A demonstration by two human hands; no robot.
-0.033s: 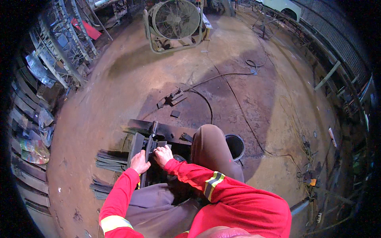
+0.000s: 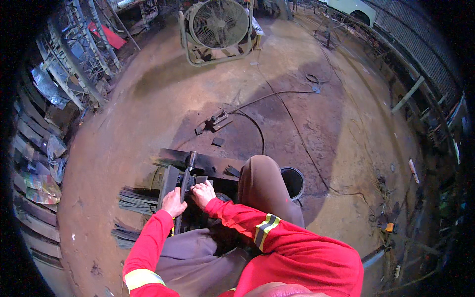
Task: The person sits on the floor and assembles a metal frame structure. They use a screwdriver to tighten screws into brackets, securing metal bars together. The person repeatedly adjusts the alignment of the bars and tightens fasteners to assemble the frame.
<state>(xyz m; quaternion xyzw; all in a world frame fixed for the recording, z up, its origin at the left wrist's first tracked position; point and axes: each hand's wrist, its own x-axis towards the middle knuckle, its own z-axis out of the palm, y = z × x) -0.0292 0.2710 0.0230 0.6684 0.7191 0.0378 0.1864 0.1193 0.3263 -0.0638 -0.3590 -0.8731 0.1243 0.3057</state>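
Observation:
Low in front of my knees stands a dark metal fixture (image 2: 168,184) with a long, narrow dark metal bar (image 2: 184,187) running along it. My left hand (image 2: 173,202) is closed on the near part of this bar, thumb toward its right side. Just right of the bar, my right hand (image 2: 202,194) has its fingers curled in against the fixture. What those fingers grip is hidden. A shiny metal cylinder (image 2: 192,159) sticks up at the bar's far end. Behind it lies a wide dark steel beam (image 2: 213,167), running crosswise.
Bundles of thin dark strips (image 2: 136,200) lie left of the fixture. A round black bucket (image 2: 293,183) stands right of my knee. Ahead, a cable (image 2: 269,95) crosses the floor past a small metal block (image 2: 217,120). A large drum fan (image 2: 219,24) stands at the back.

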